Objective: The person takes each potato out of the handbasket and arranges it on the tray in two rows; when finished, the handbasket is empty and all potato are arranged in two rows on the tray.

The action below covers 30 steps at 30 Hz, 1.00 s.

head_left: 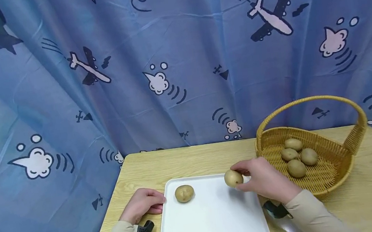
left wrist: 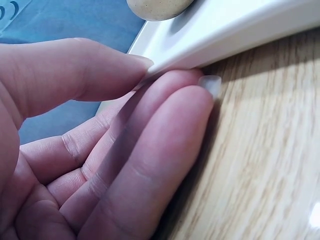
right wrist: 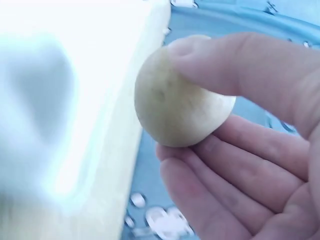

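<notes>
Pinching a potato (head_left: 233, 178) between thumb and fingers, the right hand (head_left: 263, 178) holds it over the upper right of the white tray (head_left: 213, 221), at the frame's lower centre. The left hand (head_left: 144, 203) grips the tray's left rim by thumb and fingertips. A second potato (head_left: 184, 193) lies upper left on the tray; four more potatoes (head_left: 296, 168) sit in the wicker basket (head_left: 322, 178), right of frame.

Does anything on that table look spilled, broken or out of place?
Nothing stands out. One potato lies on the white tray, four potatoes sit in the basket, and the right hand holds another potato above the tray. I see no spill or damage.
</notes>
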Each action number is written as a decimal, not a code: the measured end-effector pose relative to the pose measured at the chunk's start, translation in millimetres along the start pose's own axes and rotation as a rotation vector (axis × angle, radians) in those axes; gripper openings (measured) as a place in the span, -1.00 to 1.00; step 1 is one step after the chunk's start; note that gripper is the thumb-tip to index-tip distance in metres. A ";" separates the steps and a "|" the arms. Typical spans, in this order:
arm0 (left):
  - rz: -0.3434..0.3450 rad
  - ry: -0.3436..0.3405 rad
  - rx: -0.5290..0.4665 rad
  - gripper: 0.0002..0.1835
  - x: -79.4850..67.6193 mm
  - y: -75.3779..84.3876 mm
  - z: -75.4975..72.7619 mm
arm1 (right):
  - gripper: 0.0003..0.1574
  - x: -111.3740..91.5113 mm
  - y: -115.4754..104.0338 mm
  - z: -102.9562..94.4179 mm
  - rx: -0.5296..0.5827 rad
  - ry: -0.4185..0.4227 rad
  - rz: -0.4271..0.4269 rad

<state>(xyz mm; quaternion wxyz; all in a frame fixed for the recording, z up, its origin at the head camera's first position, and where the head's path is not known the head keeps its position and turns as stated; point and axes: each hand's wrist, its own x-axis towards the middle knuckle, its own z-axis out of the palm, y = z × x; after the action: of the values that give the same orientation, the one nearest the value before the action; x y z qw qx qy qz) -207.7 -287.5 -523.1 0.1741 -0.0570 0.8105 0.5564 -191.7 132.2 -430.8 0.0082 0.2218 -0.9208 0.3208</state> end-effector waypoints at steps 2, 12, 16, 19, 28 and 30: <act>0.004 -0.012 0.001 -0.71 0.7 0.8 1.5 | -0.45 6.1 -2.2 16.7 0.006 -0.014 0.021; 0.014 -0.035 -0.017 -0.72 0.0 6.1 6.2 | -0.42 19.4 -14.2 65.5 0.019 -0.023 0.136; 0.018 -0.037 -0.017 -0.73 -0.4 7.1 5.4 | -0.42 19.9 -14.9 70.7 0.010 -0.019 0.125; 0.014 -0.033 -0.016 -0.73 -0.3 6.7 3.8 | -0.44 21.2 -14.9 74.9 0.013 -0.031 0.098; 0.007 -0.014 -0.016 -0.72 0.3 2.7 -1.1 | -0.42 26.1 -15.2 84.1 0.043 -0.043 0.059; 0.002 -0.009 -0.013 -0.72 0.5 1.5 -2.2 | -0.42 26.7 -15.0 85.3 0.052 -0.049 0.061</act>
<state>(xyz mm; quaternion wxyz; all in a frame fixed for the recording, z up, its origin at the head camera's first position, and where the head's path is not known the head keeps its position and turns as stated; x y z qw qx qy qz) -209.0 -289.0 -521.2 0.1769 -0.0547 0.8061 0.5621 -198.7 60.3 -485.6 -0.0299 0.2017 -0.9184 0.3390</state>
